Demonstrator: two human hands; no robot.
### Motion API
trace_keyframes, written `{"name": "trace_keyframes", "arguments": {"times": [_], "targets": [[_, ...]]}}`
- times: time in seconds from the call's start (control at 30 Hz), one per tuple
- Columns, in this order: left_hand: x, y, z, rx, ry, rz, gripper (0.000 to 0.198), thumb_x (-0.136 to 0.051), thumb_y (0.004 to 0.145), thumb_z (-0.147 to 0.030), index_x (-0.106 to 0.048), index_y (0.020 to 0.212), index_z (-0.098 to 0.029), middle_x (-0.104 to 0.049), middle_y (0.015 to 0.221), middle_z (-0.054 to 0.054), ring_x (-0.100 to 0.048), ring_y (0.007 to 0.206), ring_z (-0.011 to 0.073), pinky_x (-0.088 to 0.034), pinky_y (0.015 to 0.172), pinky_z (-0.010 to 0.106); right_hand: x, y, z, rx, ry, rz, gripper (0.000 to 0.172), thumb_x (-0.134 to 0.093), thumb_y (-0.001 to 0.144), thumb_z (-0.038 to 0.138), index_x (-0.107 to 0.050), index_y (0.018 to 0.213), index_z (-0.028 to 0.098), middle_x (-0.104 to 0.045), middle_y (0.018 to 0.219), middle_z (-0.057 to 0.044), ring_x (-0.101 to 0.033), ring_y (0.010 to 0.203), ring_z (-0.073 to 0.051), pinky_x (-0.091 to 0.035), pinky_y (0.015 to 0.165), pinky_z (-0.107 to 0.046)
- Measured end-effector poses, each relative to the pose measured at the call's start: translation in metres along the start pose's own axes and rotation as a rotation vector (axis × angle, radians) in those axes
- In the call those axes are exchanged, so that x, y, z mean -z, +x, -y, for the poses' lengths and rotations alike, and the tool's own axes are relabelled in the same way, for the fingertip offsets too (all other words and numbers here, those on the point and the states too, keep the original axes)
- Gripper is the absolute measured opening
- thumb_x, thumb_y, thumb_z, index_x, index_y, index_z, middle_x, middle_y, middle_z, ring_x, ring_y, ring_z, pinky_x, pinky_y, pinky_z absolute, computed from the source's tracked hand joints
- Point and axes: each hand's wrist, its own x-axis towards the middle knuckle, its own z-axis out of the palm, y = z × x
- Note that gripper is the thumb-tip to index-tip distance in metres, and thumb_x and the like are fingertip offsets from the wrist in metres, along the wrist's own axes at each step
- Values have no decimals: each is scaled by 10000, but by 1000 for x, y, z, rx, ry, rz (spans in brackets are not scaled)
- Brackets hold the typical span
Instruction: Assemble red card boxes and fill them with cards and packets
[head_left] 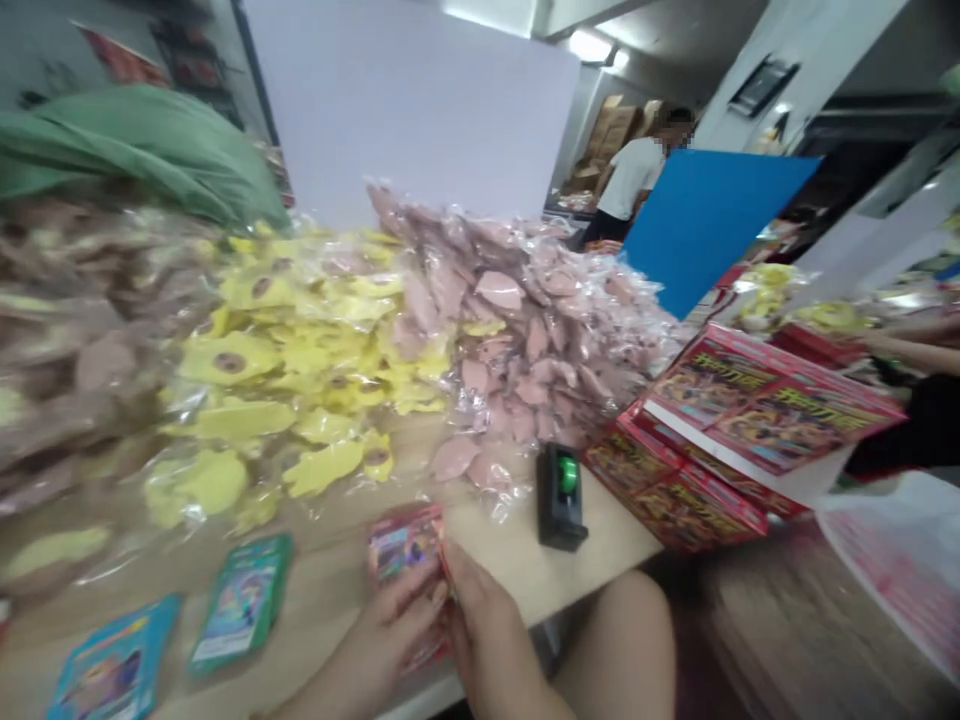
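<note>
Apparently for steadiness, the left hand (pixel 391 622) and right hand (pixel 491 625) both close on the red packet (pixel 403 545), the tape dispenser (pixel 556 508) standing near, probably for easy reach.

Your fingers (pixel 405 597) hid part of the red pack (pixel 390 545), which was too blurred for you to read. The bottom edge cut off the blue pack (pixel 116 660), the left edge the green cloth (pixel 142 150), the right edge a co-worker's arm (pixel 919 335).
</note>
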Motion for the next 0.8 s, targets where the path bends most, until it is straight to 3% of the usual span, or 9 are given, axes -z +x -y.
{"name": "trace_keyframes", "arguments": {"times": [0.1, 0.17, 0.27, 0.33, 0.4, 0.53, 0.63, 0.73, 0.8], "targets": [[-2, 8, -14, -179, 397, -34, 566, -514, 783, -463, -409, 1283, -219, -471, 1288, 122, -454, 1162, 266, -401, 932, 423, 42, 7, 9, -245, 352, 45, 339, -440, 803, 157, -596, 1104, 173, -649, 1058, -88, -593, 978, -203, -461, 878, -356], [-8, 9, -23, -205, 651, 15, 626, -546, 773, -397, -324, 1332, -225, -440, 1316, 133, -433, 1183, 281, -372, 957, 448, 58, 7, 13, -453, 644, 75, 227, -508, 803, 239, -634, 980, 176, -678, 890, -39, -621, 828, -169, -487, 778, -296], [-24, 3, -28, -173, 855, 173, 872, -656, 671, -386, -190, 1380, -185, -506, 1242, 158, -510, 1092, 291, -419, 908, 430, 55, 2, 16, -714, 945, -49, 227, -633, 722, 366, -624, 802, 153, -629, 652, 11, -584, 607, -126, -471, 606, -227], [-34, -3, -29, -187, 938, 181, 1080, -733, 541, -460, -147, 1388, -135, -458, 1280, 189, -473, 1121, 324, -397, 933, 442, 43, -4, 15, -825, 993, -177, 278, -689, 656, 409, -600, 714, 152, -599, 582, 23, -553, 538, -116, -447, 535, -208], [-40, -9, -29, -197, 1027, 122, 1143, -735, 475, -538, -187, 1377, -98, -399, 1322, 205, -399, 1175, 359, -324, 989, 478, 32, -9, 14, -877, 999, -270, 308, -727, 598, 423, -588, 684, 161, -599, 565, 22, -553, 523, -126, -446, 506, -214], [-41, -15, -30, -247, 1200, 33, 925, -618, 650, -456, -195, 1373, -64, -397, 1320, 193, -346, 1212, 336, -207, 1048, 481, 21, -8, 14, -908, 1071, -282, 359, -761, 532, 420, -600, 747, 181, -658, 658, -8, -613, 605, -186, -496, 547, -276], [-37, -17, -30, -305, 1275, 20, 950, -597, 667, -506, -152, 1378, -61, -338, 1358, 198, -311, 1229, 341, -173, 1058, 480, 18, -1, 16, -935, 1090, -337, 423, -779, 495, 408, -606, 816, 194, -688, 764, -35, -637, 682, -220, -512, 553, -292], [-27, -15, -30, -307, 1318, -11, 934, -622, 678, -454, -142, 1371, -52, -380, 1318, 196, -358, 1188, 332, -215, 1041, 477, 17, 5, 17, -893, 1090, -362, 433, -765, 534, 395, -610, 888, 201, -691, 857, -46, -639, 739, -207, -514, 583, -268], [-17, -13, -30, -317, 1316, 37, 832, -611, 722, -374, -164, 1363, -87, -438, 1263, 167, -421, 1133, 294, -315, 990, 436, 18, 6, 18, -849, 1075, -271, 399, -757, 564, 365, -619, 897, 195, -684, 860, -43, -635, 731, -186, -508, 590, -248]]}}
